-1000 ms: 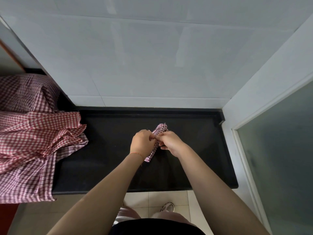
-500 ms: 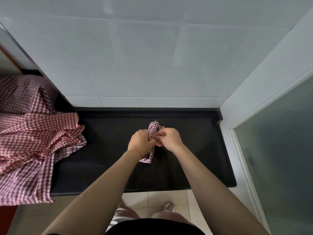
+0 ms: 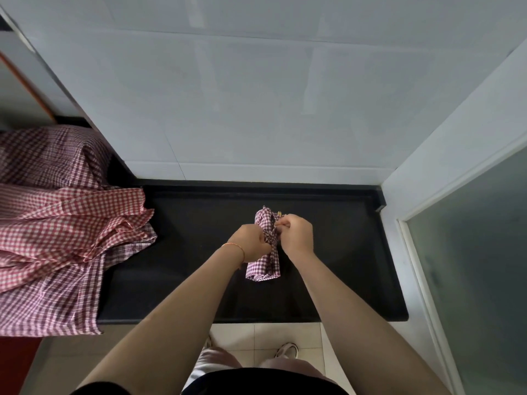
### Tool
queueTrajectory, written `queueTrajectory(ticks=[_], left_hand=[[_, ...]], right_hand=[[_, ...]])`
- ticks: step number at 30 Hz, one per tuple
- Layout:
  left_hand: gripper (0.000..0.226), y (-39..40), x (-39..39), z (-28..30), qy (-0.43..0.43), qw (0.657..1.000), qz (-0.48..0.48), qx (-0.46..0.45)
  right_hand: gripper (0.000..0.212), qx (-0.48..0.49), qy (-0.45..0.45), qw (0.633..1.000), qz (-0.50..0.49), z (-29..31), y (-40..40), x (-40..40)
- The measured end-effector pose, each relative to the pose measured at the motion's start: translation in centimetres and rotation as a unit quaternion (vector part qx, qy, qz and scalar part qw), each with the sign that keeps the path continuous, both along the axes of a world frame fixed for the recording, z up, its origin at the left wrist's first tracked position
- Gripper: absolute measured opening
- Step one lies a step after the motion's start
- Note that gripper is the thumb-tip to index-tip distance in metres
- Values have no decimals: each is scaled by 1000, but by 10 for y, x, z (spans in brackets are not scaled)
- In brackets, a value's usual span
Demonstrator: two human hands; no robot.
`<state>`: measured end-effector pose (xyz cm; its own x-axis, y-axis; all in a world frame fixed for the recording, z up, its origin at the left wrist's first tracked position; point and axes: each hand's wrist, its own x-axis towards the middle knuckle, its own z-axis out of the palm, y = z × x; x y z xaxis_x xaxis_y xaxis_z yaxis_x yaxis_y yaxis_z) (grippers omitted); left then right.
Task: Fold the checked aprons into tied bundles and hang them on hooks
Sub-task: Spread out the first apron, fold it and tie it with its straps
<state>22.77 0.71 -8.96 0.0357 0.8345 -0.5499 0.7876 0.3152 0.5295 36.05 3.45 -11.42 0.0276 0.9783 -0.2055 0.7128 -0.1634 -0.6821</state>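
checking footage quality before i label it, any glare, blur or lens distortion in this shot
Head view: wide-angle bending is strong, the white tiled wall and frosted glass door lean outward at the edges; soft window glare streaks the tiles; the black counter is dark with little detail; the apron bundle, left hand and right hand are reasonably sharp, with checks readable.

Black table [image 3: 328, 280] set against a white tiled wall, small folded checked bundle [image 3: 263, 267] laid mid-table, loose checked aprons [image 3: 65, 232] heaped over its left end
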Motion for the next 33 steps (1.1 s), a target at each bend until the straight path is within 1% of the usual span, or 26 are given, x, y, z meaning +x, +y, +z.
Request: queueTrajectory(ticks=[3,7,10,12,16,19,21,22,23,25,27,29,31,33], left_hand=[[16,0,-1,-2,-16,1000,4,-5],[17,-3,-6,-1,-56,997,48,26],[19,3,-7,14,-76,993,61,62],[22,13,-7,37,-80,991,74,75],[30,37,-12,92,-125,977,148,90],[42,50,-22,139,-136,962,204,117],[49,55,-30,169,-156,950,229,145],[52,57,-34,186,-162,945,234,160],[53,58,-37,201,-163,943,231,173],[53,57,-48,236,-164,941,219,199],[52,57,-60,266,-164,935,210,234],[47,51,-80,299,-150,930,182,282],[34,44,-101,330,-121,920,132,348],[21,37,-124,359,-87,899,75,422]], right_hand=[[10,-1,12,1000,8,1,-1,0],[8,-49,41,996,56,11,10,15],[12,-53,5,992,116,35,26,25],[14,-48,3,988,147,58,33,23],[23,-46,67,981,177,116,45,8],[27,-31,61,971,230,166,53,-3],[37,4,29,964,265,199,55,-13],[39,41,4,962,269,217,54,-19],[38,84,-20,961,263,231,52,-27],[29,171,-43,958,228,264,45,-44],[20,227,-26,951,207,291,41,-58],[13,259,7,945,198,319,36,-74],[6,276,41,942,188,348,31,-87],[7,294,65,937,179,377,30,-100]])
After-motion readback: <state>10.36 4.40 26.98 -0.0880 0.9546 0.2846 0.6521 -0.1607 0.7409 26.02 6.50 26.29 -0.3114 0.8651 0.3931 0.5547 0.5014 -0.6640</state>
